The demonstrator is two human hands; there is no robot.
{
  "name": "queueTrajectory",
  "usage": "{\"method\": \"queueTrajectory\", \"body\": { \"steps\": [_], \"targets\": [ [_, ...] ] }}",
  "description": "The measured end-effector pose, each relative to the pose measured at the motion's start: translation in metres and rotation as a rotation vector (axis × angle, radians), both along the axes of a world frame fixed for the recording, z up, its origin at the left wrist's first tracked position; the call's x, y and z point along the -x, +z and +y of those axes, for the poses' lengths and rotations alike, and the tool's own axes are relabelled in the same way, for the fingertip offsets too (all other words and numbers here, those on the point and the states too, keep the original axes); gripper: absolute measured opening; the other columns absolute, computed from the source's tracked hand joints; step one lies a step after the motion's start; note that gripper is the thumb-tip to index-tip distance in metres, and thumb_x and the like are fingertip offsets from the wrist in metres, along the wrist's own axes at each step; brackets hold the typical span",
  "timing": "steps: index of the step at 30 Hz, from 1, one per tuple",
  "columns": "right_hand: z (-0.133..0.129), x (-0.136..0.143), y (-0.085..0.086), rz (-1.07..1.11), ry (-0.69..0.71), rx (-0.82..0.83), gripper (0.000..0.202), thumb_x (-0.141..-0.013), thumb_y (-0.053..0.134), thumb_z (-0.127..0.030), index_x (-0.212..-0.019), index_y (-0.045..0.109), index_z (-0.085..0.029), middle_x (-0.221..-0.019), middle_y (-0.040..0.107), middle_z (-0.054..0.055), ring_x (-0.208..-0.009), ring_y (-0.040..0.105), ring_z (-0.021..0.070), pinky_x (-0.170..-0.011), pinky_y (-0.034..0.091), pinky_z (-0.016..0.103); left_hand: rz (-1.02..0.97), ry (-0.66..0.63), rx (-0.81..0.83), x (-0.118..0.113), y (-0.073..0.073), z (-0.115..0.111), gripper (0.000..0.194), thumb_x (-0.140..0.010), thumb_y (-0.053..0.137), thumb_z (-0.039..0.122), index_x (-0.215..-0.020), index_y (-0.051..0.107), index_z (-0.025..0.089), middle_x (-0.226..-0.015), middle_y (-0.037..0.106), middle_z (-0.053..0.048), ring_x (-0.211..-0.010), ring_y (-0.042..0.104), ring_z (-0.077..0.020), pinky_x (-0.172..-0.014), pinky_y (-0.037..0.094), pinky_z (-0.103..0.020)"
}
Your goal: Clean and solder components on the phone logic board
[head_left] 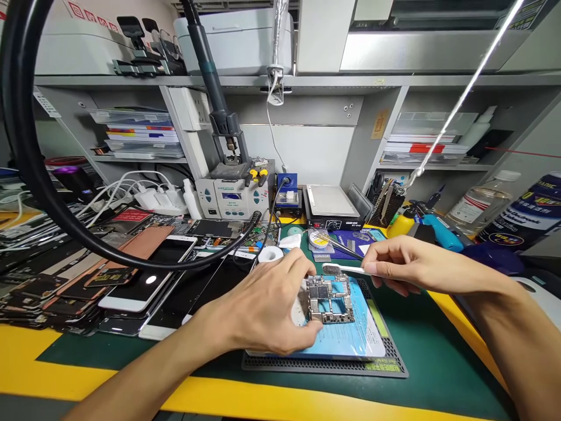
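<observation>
Brush (348, 268) crosswise, head pointing left, at far edge of board (322, 290), right fingers (384, 269) pinching brush, left fingers (303, 337) pinching board

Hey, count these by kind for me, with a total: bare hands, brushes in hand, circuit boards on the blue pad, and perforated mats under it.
Bare hands: 2, left hand and right hand
White-handled toothbrush: 1
Dark circuit board with square cutouts: 1
Grey perforated mat: 1
Total: 5
</observation>
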State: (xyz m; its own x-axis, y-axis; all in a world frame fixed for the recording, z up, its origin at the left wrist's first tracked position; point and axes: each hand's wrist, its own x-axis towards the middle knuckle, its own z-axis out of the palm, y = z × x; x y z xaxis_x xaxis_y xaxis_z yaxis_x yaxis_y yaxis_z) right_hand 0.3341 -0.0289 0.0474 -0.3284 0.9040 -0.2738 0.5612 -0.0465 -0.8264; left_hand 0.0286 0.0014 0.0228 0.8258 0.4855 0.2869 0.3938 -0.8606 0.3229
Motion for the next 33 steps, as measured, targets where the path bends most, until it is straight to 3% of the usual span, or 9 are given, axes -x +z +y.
{"method": "queueTrajectory", "body": {
  "steps": [9, 16, 25, 33],
  "targets": [
    [0.001, 0.0, -0.002, -0.029, 0.011, 0.012, 0.044, -0.091, 0.072, -0.061, -0.082, 0.066, -0.018, -0.074, 0.066, 0.001, -0.053, 0.054, 0.0108, -0.044, 0.038, 0.022, 0.039, 0.023, 0.035, 0.001, -0.001, 0.002, 0.042, -0.081, 0.071, 0.04, -0.113, 0.052, 0.021, -0.106, 0.058, -0.004, -0.088, 0.061, -0.023, -0.077, 0.049, -0.037],
    [0.0, 0.007, 0.005, -0.049, 0.087, -0.029, 0.037, -0.093, 0.072, -0.055, -0.093, 0.078, -0.019, -0.083, 0.067, 0.003, -0.069, 0.058, 0.0154, -0.06, 0.045, 0.027, 0.057, 0.035, 0.052, 0.002, 0.001, 0.003, 0.04, -0.081, 0.071, 0.045, -0.108, 0.052, 0.021, -0.103, 0.059, -0.003, -0.084, 0.059, -0.0222, -0.073, 0.048, -0.037],
    [0.004, -0.006, 0.0, -0.014, -0.017, -0.132, 0.038, -0.089, 0.076, -0.058, -0.101, 0.077, -0.022, -0.075, 0.065, 0.001, -0.067, 0.056, 0.0157, -0.055, 0.037, 0.027, 0.037, 0.026, 0.065, 0.002, 0.002, 0.002, 0.042, -0.081, 0.071, 0.041, -0.114, 0.054, 0.021, -0.107, 0.059, -0.003, -0.088, 0.061, -0.0226, -0.076, 0.051, -0.038],
    [-0.001, 0.006, 0.002, 0.008, 0.078, -0.004, 0.035, -0.085, 0.08, -0.052, -0.089, 0.077, -0.018, -0.077, 0.066, 0.002, -0.07, 0.054, 0.0165, -0.063, 0.04, 0.029, 0.031, 0.026, 0.063, 0.002, 0.003, 0.002, 0.039, -0.08, 0.071, 0.04, -0.108, 0.053, 0.021, -0.105, 0.058, -0.003, -0.084, 0.059, -0.0215, -0.075, 0.05, -0.037]
  ]
}}
